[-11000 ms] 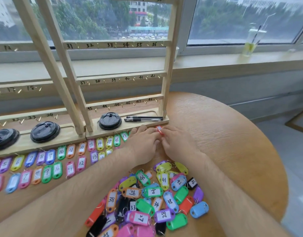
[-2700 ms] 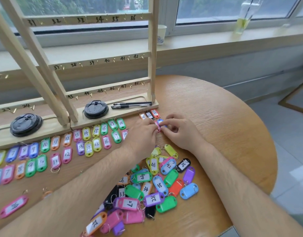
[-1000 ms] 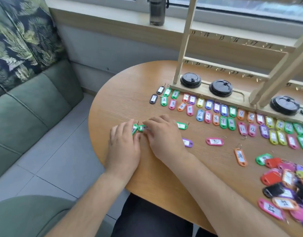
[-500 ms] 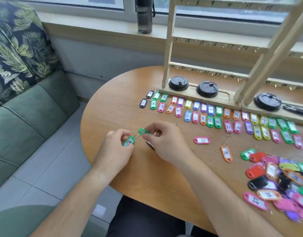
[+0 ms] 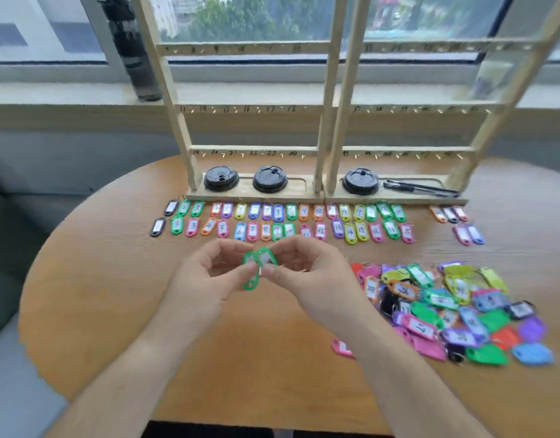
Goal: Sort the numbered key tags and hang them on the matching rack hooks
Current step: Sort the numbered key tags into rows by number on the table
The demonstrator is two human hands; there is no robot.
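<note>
Daylight is coming through the wide window behind the round wooden table (image 5: 108, 279) where we are sitting. At the far left a grey-green sofa (image 5: 6, 235) is showing beside the table, and a dark bottle (image 5: 131, 49) is standing upright on the sill.

Along the far edge of the table two wooden frames are standing side by side, the left rack (image 5: 174, 115) and the right rack (image 5: 342, 115). Their bars are carrying handwritten numbers and small hooks (image 5: 223, 155). Two black lids (image 5: 221, 178) are lying in the base of the left rack. A third lid (image 5: 360, 181) is lying in the base of the right rack, with pens (image 5: 421, 188) just to its right.

Just near of the racks, two rows of tags (image 5: 288, 221) are lying flat on the table, running from black ones at the left to pink ones at the right.

Near of those rows, at the middle, we are holding our hands close together above the table. Our left hand (image 5: 206, 279) is pinching the lower green tag (image 5: 251, 278) between thumb and curled fingers. Our right hand (image 5: 310, 276) is pinching the upper green tag (image 5: 267, 257) the same way, its white label facing us. The two tags are touching where our thumbs are meeting; motion blur is hiding whether their rings are linked.

To the right a loose pile of tags (image 5: 446, 308) in many colours is covering the table, and a lone pink tag (image 5: 342, 347) is lying beside our right forearm. Further right, near the right rack's base, a small group of tags (image 5: 459, 224) is lying apart from the rows. A blurred clear cup (image 5: 490, 77) is standing on the sill behind.
</note>
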